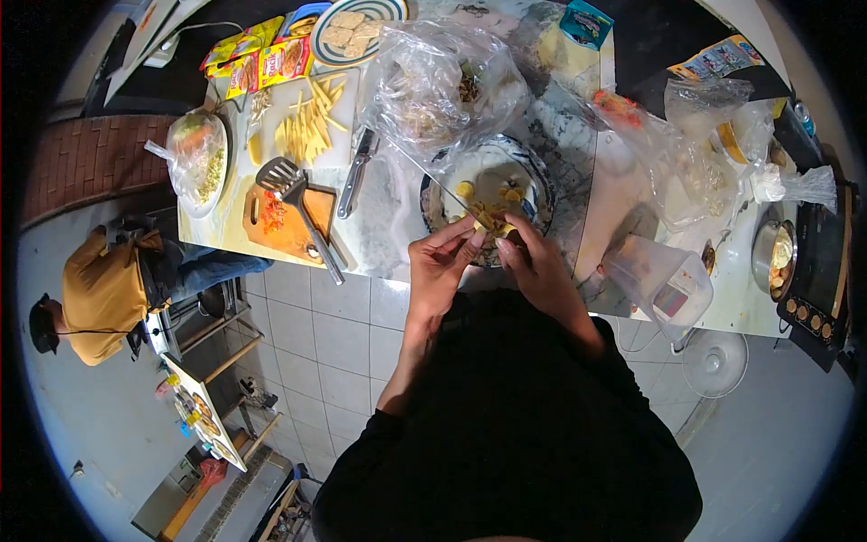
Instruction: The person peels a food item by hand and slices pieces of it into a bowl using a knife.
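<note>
My left hand [440,268] and my right hand [540,271] meet over the near part of a dark-rimmed bowl [547,185]. Both are closed, their fingertips pinching a small yellow piece of food [486,220]; its exact kind is unclear. A thin, straight edge like a blade [446,191] slants from the fingertips towards a clear plastic bag [442,86]; where it is held is hidden. More yellow pieces [511,194] lie in the bowl. The bag bulges over the bowl's far side.
To the left are a dark-handled knife [355,176], a slotted spatula [302,203], an orange board [307,217] with chopped red bits, and pale sticks [302,126] on a white board. A plastic container [664,280] stands right, near the stove [822,307]. Another person [108,294] is at far left.
</note>
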The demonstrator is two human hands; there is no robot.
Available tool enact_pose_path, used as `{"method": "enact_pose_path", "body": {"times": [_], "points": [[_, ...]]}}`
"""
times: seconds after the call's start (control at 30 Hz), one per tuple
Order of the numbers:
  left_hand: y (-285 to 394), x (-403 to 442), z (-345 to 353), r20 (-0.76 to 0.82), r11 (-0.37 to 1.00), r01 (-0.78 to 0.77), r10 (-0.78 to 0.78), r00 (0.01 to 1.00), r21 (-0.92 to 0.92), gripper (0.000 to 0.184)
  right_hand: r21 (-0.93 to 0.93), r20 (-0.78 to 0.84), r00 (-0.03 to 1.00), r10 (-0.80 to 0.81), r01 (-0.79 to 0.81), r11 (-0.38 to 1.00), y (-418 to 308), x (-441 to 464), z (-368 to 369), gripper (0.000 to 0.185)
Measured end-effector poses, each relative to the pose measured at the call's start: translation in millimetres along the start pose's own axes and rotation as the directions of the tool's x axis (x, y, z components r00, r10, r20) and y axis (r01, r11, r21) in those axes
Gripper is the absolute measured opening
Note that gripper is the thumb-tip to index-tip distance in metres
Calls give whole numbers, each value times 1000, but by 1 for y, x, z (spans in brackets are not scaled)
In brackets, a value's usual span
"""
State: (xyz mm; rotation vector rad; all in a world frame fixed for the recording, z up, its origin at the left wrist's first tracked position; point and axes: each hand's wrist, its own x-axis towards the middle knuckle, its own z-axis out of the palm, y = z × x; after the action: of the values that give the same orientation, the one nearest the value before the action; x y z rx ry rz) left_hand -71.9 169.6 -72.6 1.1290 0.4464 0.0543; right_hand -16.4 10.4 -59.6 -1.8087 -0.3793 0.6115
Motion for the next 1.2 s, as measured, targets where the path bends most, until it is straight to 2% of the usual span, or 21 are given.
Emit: {"method": "enact_pose_path", "body": {"times": [0.13,0.3,0.43,0.5,0.53,0.6,0.7,0.83,0.9,0.93,1.03,1.1,1.2], "points": [[2,-1,1,14,998,45,-45,999,-32,31,-43,-34,997,-65,64,997,8,-1,2,39],[-2,0,-2,6,997,54,-54,999,-58,30,0,-14,1000,-11,11,1000,1,0,1,39],[-6,0,-3,-3,996,51,-52,999,-77,30,-52,-31,998,-47,45,998,7,1,3,36],[-4,0,-3,-3,995,58,-59,998,-85,30,71,-5,1000,0,0,997,-2,2,0,33],[-2,1,-3,-2,994,65,-65,998,-92,30,71,-4,1000,0,0,997,-2,1,0,33],[3,1,-2,-20,996,66,-67,998,-54,30,193,-7,1000,-16,17,981,-3,1,0,29],[3,2,-2,-51,999,43,-43,998,5,30,169,40,999,-29,22,985,2,1,-4,33],[1,2,-2,-57,998,-13,17,998,60,30,111,16,999,-52,50,993,-2,2,-5,35],[-2,2,-4,-56,998,-14,18,998,63,30,91,46,998,44,-48,995,-7,0,-7,38],[-3,2,-5,-54,998,-14,18,998,67,30,91,46,998,44,-48,995,-7,0,-7,38],[-4,2,-4,-81,997,-11,17,997,73,28,125,2,999,53,-53,991,-6,-1,-5,36],[-3,2,-4,-77,999,-12,15,997,50,28,195,21,999,47,-50,980,-7,-1,-5,34],[-5,2,-3,-71,1000,-20,21,997,10,27,199,78,996,49,-64,978,-8,-2,-7,31]]}}
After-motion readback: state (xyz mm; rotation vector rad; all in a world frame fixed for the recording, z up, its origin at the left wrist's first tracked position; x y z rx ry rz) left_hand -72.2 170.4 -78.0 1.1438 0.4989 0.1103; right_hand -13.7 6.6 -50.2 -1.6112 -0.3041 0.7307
